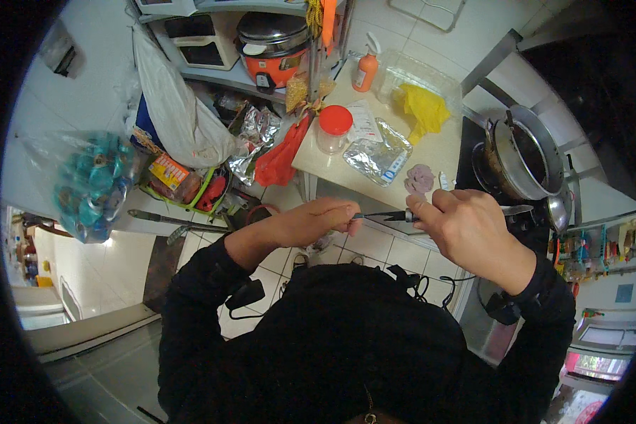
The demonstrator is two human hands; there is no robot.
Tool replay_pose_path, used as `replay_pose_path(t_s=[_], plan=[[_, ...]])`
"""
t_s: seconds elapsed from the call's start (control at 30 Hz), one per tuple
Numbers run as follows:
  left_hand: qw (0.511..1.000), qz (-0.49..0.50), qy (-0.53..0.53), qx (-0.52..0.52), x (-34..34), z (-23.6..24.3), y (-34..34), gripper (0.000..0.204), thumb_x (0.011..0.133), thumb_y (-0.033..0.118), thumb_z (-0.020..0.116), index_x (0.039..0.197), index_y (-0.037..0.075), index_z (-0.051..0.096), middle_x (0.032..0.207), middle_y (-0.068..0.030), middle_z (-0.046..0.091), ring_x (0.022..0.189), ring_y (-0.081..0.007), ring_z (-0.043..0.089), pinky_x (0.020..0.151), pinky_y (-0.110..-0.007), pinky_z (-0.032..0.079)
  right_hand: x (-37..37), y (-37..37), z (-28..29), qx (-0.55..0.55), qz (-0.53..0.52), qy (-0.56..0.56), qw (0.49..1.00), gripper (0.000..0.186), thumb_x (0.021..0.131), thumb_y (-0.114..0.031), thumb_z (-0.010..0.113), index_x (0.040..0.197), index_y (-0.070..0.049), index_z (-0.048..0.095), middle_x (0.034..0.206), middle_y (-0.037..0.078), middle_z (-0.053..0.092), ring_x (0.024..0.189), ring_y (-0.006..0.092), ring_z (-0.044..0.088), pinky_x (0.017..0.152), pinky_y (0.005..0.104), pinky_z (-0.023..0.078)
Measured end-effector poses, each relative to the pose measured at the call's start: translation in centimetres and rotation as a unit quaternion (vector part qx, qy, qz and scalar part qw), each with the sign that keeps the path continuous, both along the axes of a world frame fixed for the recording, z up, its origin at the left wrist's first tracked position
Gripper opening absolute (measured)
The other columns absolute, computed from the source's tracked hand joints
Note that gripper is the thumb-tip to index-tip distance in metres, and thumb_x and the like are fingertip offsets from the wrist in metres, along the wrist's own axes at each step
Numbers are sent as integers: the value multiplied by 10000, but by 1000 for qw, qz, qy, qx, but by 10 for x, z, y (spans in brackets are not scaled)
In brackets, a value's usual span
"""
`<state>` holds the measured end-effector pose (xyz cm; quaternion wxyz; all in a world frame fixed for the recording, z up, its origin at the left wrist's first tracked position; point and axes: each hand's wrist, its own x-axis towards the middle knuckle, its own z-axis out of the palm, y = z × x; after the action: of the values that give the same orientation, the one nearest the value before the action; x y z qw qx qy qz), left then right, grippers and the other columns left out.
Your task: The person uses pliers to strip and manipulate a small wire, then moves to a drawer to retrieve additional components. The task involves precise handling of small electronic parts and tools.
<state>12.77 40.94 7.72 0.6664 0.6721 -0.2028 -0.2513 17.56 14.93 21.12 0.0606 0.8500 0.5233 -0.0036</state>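
My left hand (pixel 325 222) pinches a small dark piece (pixel 357 216) near the middle of the view, its fingertips partly hidden. My right hand (pixel 459 226) is closed round a pointed metal tool with a dark tip (pixel 396 216), which looks like pliers and reaches across to that piece. Just above the right hand on the cream counter (pixel 332 173) lie a crumpled pinkish cloth or lump (pixel 419 180) and a small white item (pixel 444 181). A foil sheet or pack (pixel 378 152) and a red-lidded jar (pixel 334 141) are farther back.
Pots (pixel 523 169) stand on the stove at right. An orange spray bottle (pixel 365 71) and yellow bag (pixel 420 109) top the counter. A shelf holds a rice cooker (pixel 272 67); bags (pixel 275 159) and a basket (pixel 177 187) crowd the left. Tiled floor (pixel 371 251) lies below.
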Motion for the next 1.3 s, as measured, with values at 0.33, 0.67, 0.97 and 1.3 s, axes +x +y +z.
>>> replay_pose_path(t_s=[0.33, 0.67, 0.97, 1.3], plan=[[994, 91, -59, 21, 0, -4, -6, 243, 1037, 229, 484, 962, 31, 601, 882, -16, 590, 890, -100, 541, 835, -264, 429, 3, 6, 10, -23, -16, 29, 999, 219, 889, -206, 619, 1053, -61, 619, 688, 108, 625, 591, 289, 664, 489, 405, 514], [864, 245, -416, 144, -3, -5, -15, 91, 889, 96, 628, 976, 71, 618, 824, -72, 614, 817, -283, 591, 927, -433, 373, 13, 2, 1, 49, -90, 229, 968, 235, 927, -266, 640, 1057, -72, 655, 718, 189, 649, 682, 387, 658, 594, 480, 519], [717, 283, -582, 261, -3, -6, -11, 213, 803, 107, 680, 1006, 146, 624, 826, 27, 588, 792, -176, 594, 926, -420, 331, 26, -3, -10, 62, -195, 560, 803, 185, 976, -189, 586, 1025, -18, 636, 751, 201, 638, 691, 373, 619, 635, 428, 488], [983, 129, -110, 65, 11, 26, 0, 151, 974, 164, 534, 968, 44, 625, 820, -34, 556, 804, -157, 551, 744, -283, 429, 20, 1, 11, 51, -46, 61, 996, 279, 861, -218, 700, 1098, -78, 653, 679, 97, 603, 610, 294, 645, 546, 397, 495]])
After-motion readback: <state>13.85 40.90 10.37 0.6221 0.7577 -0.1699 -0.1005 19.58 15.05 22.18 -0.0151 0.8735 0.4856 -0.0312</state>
